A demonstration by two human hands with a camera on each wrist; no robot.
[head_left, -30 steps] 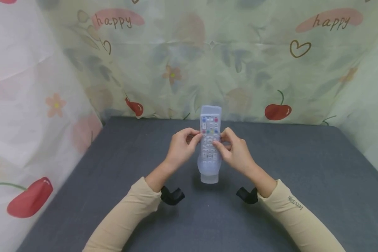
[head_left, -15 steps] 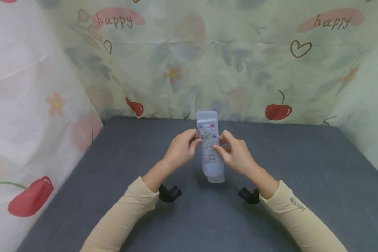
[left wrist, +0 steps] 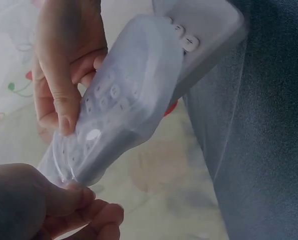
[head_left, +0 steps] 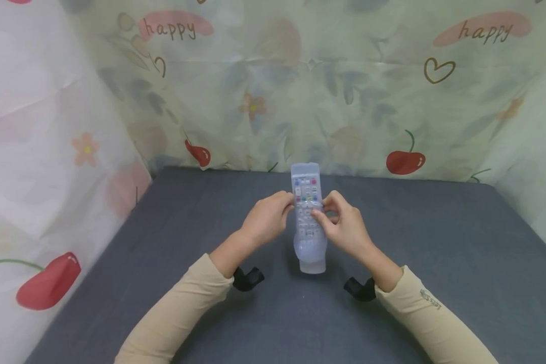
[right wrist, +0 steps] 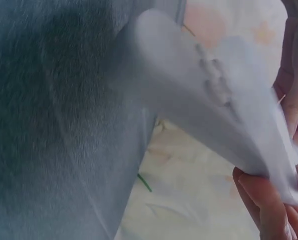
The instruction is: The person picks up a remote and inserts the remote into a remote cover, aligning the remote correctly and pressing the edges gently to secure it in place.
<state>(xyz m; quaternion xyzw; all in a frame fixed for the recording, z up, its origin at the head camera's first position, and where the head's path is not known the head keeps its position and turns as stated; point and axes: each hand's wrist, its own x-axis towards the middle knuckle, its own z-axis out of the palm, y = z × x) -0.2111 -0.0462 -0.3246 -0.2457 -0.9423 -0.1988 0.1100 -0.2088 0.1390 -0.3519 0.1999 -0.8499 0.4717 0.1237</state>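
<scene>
A pale remote control [head_left: 312, 266] stands above the table, partly inside a translucent silicone cover [head_left: 310, 247]. Coloured buttons show through the cover. At the near end the cover lifts away from the remote, and the left wrist view shows bare buttons on the remote [left wrist: 209, 30] beside the cover's rim [left wrist: 164, 65]. My left hand [head_left: 267, 217] pinches the cover's left edge between thumb and fingers. From the right, my right hand [head_left: 348, 226] grips cover and remote, thumb on the button side. The right wrist view is blurred, but the same gap between remote [right wrist: 174, 90] and cover [right wrist: 249, 80] shows.
A dark grey table [head_left: 200, 202] lies beneath both hands. Patterned cloth [head_left: 273, 76] hangs behind it and along both sides. A black strap piece [head_left: 249, 279] sticks out at the left wrist, and another black strap piece [head_left: 360, 289] at the right.
The remote and cover tilted briefly, then straightened, and now sit a little lower than a second ago. My left fingers have drawn closer together at the cover's edge. The right grip looks much the same.
</scene>
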